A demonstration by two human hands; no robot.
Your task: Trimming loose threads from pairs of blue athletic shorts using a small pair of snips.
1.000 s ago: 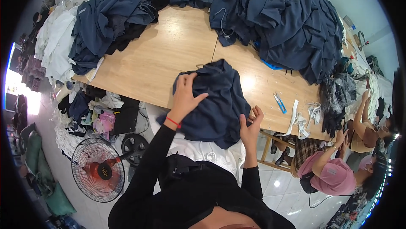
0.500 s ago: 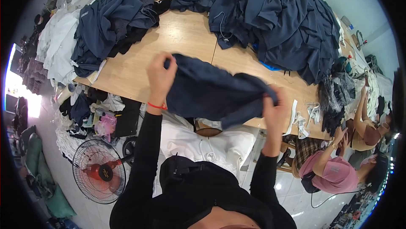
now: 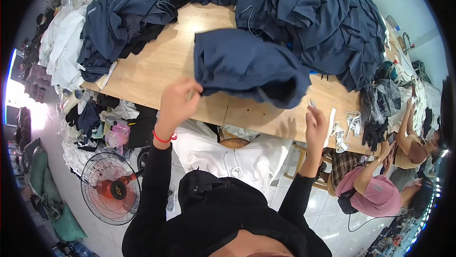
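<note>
A dark navy garment (image 3: 247,60), which looks like shorts with a gathered waistband, spreads over the front middle of the wooden table (image 3: 156,74). Its gaping opening faces right. At its lower left corner my left hand (image 3: 178,102) has bent fingers, the fingertips on the cloth edge. My right hand (image 3: 314,126) is off the garment, below its right end, fingers loosely bent and slightly apart. Just beyond those fingertips shows a small metallic thing (image 3: 311,103), too small to name.
Navy garments are heaped at the back right (image 3: 323,24) and back left (image 3: 123,19), beside white cloth (image 3: 64,48). White strips (image 3: 339,136) lie near the right front edge. A fan (image 3: 111,188) stands at lower left. Two people, one in a pink shirt (image 3: 375,195), sit at right.
The navy garment has moved away from me and turned over onto the table. My right hand has let go of it. My left hand has come down to its near left corner.
</note>
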